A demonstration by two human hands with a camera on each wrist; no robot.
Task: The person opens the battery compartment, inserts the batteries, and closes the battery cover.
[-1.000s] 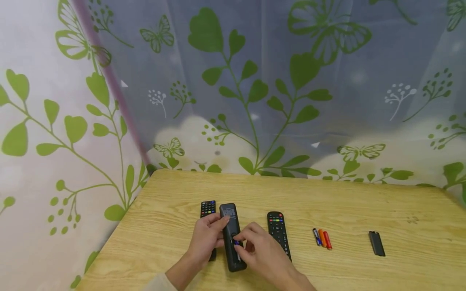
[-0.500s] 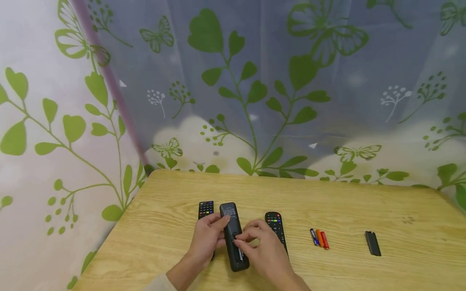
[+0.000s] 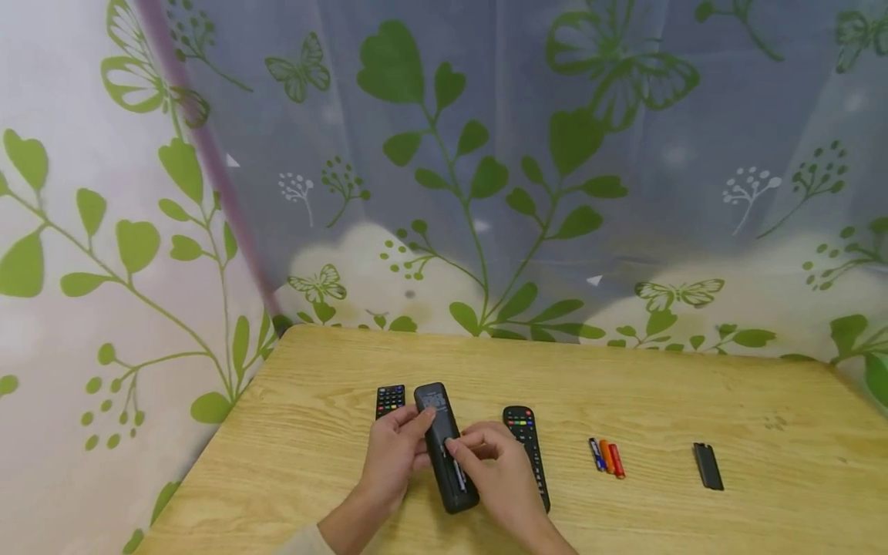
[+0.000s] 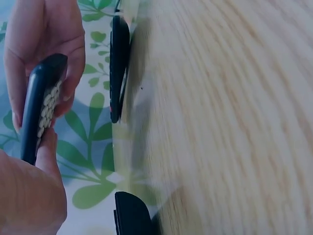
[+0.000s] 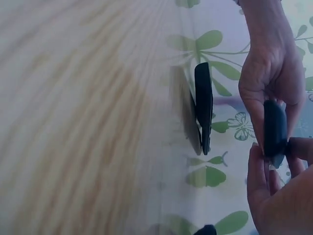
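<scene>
My left hand grips a black remote control from its left side, thumb on its back, which faces up. Its battery compartment is uncovered, and a silvery battery shows inside. My right hand has curled fingers, thumb and forefinger pinching at the compartment's upper end; the fingertips mostly hide what is there. From the left wrist view, the remote's pale buttons show on its underside. In the right wrist view both hands meet around the raised remote, above the tabletop.
Two more black remotes, a left one and a right one, lie button side up beside my hands. Farther right on the wooden table are a blue, an orange and a red battery, then a black battery cover. Patterned cloth hangs behind.
My right thumb and forefinger have shifted up along the compartment. The blue battery seen at the fingertips earlier is covered now, and more of the silvery battery shows. The left hand keeps its grip.
</scene>
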